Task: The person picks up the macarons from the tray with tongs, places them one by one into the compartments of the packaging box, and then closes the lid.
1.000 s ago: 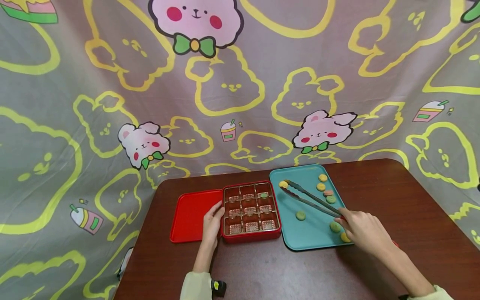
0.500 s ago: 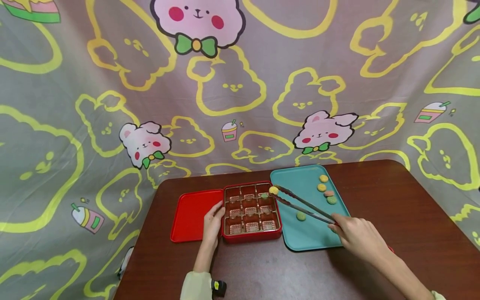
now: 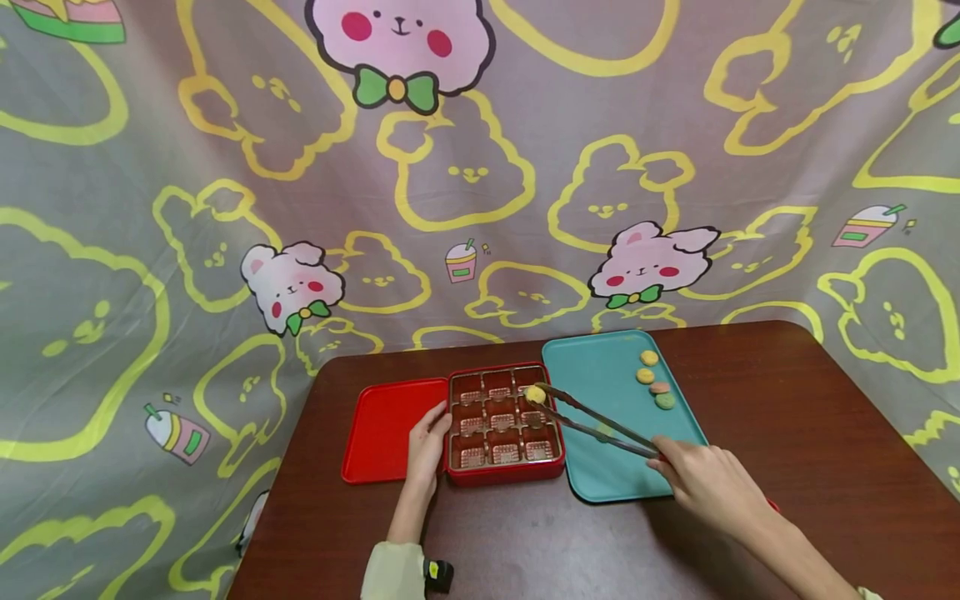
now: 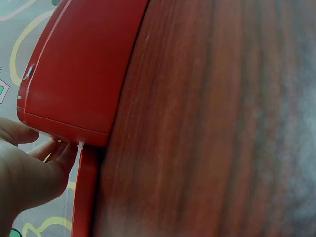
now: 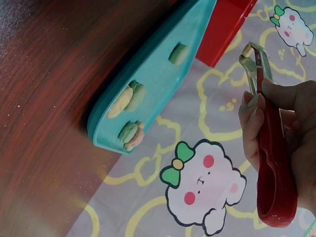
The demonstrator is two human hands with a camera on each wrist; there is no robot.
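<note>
My right hand [image 3: 716, 483] grips a pair of tongs [image 5: 266, 143] by their red handle. At their tips a yellow macaron [image 3: 535, 395] is pinched, over the right column of compartments of a red box [image 3: 506, 475]. Clear plastic dividers split the box into a grid. Against the box's left wall rest the fingers of my left hand [image 3: 425, 446]; the left wrist view shows the fingertips [image 4: 69, 155] touching that wall. A teal tray [image 3: 592, 358] stands right of the box, bearing several macarons. One green macaron [image 3: 602, 429] lies partly hidden behind the tongs.
Left of the box lies a flat red lid [image 3: 390, 433]. Along the tray's right side sit yellow macarons [image 3: 646, 376], a pink macaron [image 3: 659, 387] and a green one. All stand on a brown wooden table [image 3: 510, 542] before a patterned cloth [image 3: 525, 192].
My right hand has carried the yellow macaron in the tongs leftward from the tray to over the box. It now covers the green macaron seen earlier in the box. My left hand stays put.
</note>
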